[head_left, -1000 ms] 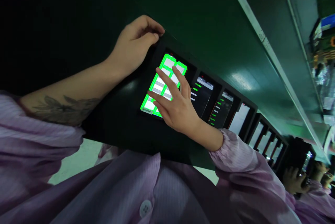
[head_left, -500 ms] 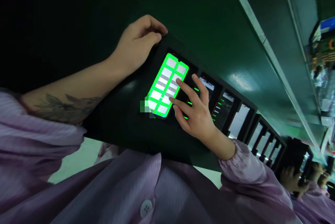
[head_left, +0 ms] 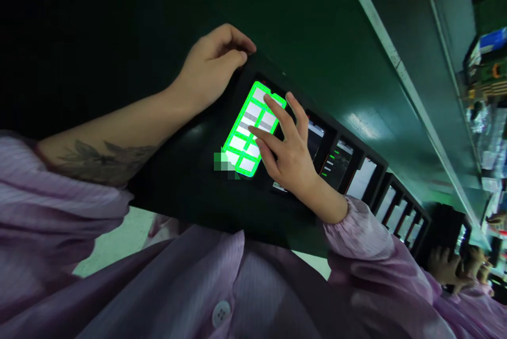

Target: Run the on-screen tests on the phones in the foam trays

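A phone with a bright green grid on its screen point(head_left: 246, 135) lies in the first slot of a long black tray point(head_left: 198, 180). My left hand point(head_left: 212, 67) is curled over the tray's far corner and grips it. My right hand point(head_left: 287, 151) rests over the phone's right side with fingers spread; two fingertips touch the green screen. Its palm hides much of the second phone point(head_left: 315, 138) in the neighbouring slot.
More phones with lit screens point(head_left: 364, 178) fill the tray's slots off to the right. The tray lies on a dark green bench point(head_left: 317, 27) with a pale rail point(head_left: 396, 59). Another person's hands point(head_left: 447, 267) work at the far right end. Shelves with parts point(head_left: 487, 64) stand beyond.
My right hand slid right off the green screen, then came back up onto its upper right part. The left hand kept its grip on the tray corner.
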The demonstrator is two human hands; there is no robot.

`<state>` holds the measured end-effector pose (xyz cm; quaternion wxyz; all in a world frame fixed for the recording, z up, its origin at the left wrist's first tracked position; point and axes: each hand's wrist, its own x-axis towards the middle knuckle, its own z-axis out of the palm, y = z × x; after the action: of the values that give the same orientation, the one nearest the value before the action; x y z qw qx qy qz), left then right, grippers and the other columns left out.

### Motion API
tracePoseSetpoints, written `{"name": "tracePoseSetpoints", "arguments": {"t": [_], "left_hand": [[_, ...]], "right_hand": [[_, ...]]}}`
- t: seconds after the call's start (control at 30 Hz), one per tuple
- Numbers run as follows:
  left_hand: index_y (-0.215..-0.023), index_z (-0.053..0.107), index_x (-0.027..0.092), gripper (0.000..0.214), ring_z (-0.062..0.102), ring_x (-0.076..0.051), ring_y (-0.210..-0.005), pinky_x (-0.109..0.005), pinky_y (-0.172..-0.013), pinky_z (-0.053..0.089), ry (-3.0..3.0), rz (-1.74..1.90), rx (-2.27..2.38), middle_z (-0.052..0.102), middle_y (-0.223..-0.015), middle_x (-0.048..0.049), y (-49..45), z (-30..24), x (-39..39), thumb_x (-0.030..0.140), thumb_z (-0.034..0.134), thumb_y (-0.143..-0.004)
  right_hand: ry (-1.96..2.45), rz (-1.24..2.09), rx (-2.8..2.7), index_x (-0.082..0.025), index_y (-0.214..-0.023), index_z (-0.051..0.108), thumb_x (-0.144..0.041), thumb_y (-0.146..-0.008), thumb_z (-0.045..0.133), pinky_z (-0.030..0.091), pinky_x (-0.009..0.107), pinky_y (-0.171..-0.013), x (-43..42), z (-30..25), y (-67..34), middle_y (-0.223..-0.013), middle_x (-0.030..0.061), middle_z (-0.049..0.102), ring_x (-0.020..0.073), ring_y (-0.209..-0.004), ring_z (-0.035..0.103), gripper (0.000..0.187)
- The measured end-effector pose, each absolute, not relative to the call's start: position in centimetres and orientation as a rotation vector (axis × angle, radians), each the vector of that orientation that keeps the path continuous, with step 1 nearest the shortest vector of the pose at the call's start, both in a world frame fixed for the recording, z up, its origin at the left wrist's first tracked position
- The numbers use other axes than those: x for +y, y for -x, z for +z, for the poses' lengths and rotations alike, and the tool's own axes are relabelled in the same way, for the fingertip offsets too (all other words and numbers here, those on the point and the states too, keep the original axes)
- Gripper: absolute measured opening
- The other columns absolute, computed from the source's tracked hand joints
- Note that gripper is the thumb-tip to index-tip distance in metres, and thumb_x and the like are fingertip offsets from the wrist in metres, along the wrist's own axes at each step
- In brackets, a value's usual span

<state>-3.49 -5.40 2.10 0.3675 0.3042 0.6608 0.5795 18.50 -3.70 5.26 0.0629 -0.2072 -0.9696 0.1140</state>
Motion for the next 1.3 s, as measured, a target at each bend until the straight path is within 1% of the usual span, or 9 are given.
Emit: {"name": "tracePoseSetpoints", "arguments": {"t": [0.13, 0.23, 0.4, 0.57, 0.7, 0.87, 1.0, 1.13, 1.3], "left_hand": [[-0.094, 0.076, 0.019, 0.029, 0.069, -0.013, -0.099, -0.028, -0.098, 0.053, -0.783, 1.492, 1.689, 0.078, -0.101, 0.0012, 3.6, 2.1, -5.4, -0.004, 0.059, -0.091], [-0.095, 0.076, 0.018, 0.029, 0.069, -0.012, -0.099, -0.027, -0.098, 0.053, -0.785, 1.491, 1.687, 0.078, -0.100, 0.0012, 3.5, 2.2, -5.5, -0.005, 0.058, -0.091], [-0.098, 0.076, 0.016, 0.030, 0.069, -0.011, -0.101, -0.028, -0.101, 0.053, -0.792, 1.463, 1.702, 0.077, -0.102, 0.0017, 3.4, 2.4, -5.4, -0.006, 0.056, -0.092], [-0.101, 0.076, 0.014, 0.028, 0.069, -0.013, -0.103, -0.034, -0.108, 0.053, -0.810, 1.429, 1.729, 0.076, -0.103, 0.0004, 3.5, 2.5, -5.3, -0.004, 0.057, -0.093], [-0.101, 0.076, 0.015, 0.029, 0.069, -0.013, -0.103, -0.035, -0.109, 0.054, -0.817, 1.434, 1.735, 0.076, -0.103, 0.0007, 3.6, 2.4, -5.3, -0.005, 0.057, -0.092], [-0.102, 0.077, 0.015, 0.029, 0.068, -0.012, -0.103, -0.033, -0.107, 0.054, -0.838, 1.444, 1.726, 0.075, -0.103, 0.0006, 3.5, 2.1, -5.4, -0.005, 0.057, -0.092], [-0.104, 0.076, 0.014, 0.029, 0.067, -0.013, -0.103, -0.037, -0.111, 0.053, -0.871, 1.443, 1.716, 0.074, -0.103, 0.0000, 3.7, 1.8, -5.5, -0.004, 0.057, -0.092], [-0.103, 0.076, 0.014, 0.028, 0.067, -0.014, -0.101, -0.039, -0.111, 0.054, -0.870, 1.452, 1.724, 0.073, -0.102, -0.0010, 3.9, 1.8, -5.6, -0.004, 0.057, -0.091], [-0.103, 0.077, 0.016, 0.027, 0.067, -0.013, -0.100, -0.036, -0.107, 0.053, -0.874, 1.457, 1.715, 0.074, -0.101, 0.0006, 3.9, 1.6, -5.6, -0.001, 0.059, -0.092]], "right_hand": [[0.644, 0.359, -2.965, -0.033, -0.127, 0.075, -0.034, -0.111, 0.045, 0.030, 0.069, -0.135, -3.8, 5.1, -16.8, -0.168, 0.0012, 0.051, 0.0353, -0.169, 0.026, 0.034], [0.634, 0.331, -2.972, -0.033, -0.129, 0.074, -0.035, -0.111, 0.048, 0.030, 0.068, -0.136, -3.6, 5.2, -16.4, -0.170, 0.0024, 0.049, 0.0369, -0.169, 0.026, 0.032], [0.601, 0.298, -2.919, -0.032, -0.129, 0.074, -0.034, -0.110, 0.047, 0.029, 0.071, -0.134, -2.5, 5.0, -17.3, -0.169, 0.0041, 0.048, 0.0386, -0.168, 0.024, 0.033], [0.531, 0.215, -2.850, -0.027, -0.121, 0.077, -0.029, -0.108, 0.050, 0.036, 0.070, -0.130, -2.1, 5.1, -19.2, -0.163, 0.0083, 0.053, 0.0395, -0.164, 0.032, 0.030], [0.580, 0.168, -2.828, -0.029, -0.118, 0.077, -0.027, -0.107, 0.053, 0.039, 0.071, -0.128, -2.3, 5.5, -21.2, -0.162, 0.0064, 0.055, 0.0390, -0.163, 0.034, 0.027], [0.646, 0.245, -2.849, -0.030, -0.127, 0.073, -0.027, -0.106, 0.056, 0.035, 0.071, -0.131, -2.6, 6.2, -22.8, -0.169, 0.0046, 0.049, 0.0381, -0.165, 0.031, 0.027], [0.606, 0.253, -2.868, -0.032, -0.134, 0.070, -0.028, -0.107, 0.054, 0.035, 0.072, -0.130, -3.4, 6.1, -22.3, -0.170, 0.0041, 0.048, 0.0364, -0.166, 0.029, 0.031], [0.562, 0.241, -2.874, -0.028, -0.130, 0.073, -0.029, -0.108, 0.053, 0.036, 0.068, -0.132, -4.1, 5.6, -21.6, -0.167, 0.0074, 0.050, 0.0362, -0.167, 0.026, 0.029], [0.595, 0.240, -2.870, -0.026, -0.121, 0.076, -0.025, -0.106, 0.056, 0.036, 0.067, -0.132, -3.7, 6.0, -22.4, -0.165, 0.0073, 0.054, 0.0371, -0.167, 0.027, 0.024]]}}
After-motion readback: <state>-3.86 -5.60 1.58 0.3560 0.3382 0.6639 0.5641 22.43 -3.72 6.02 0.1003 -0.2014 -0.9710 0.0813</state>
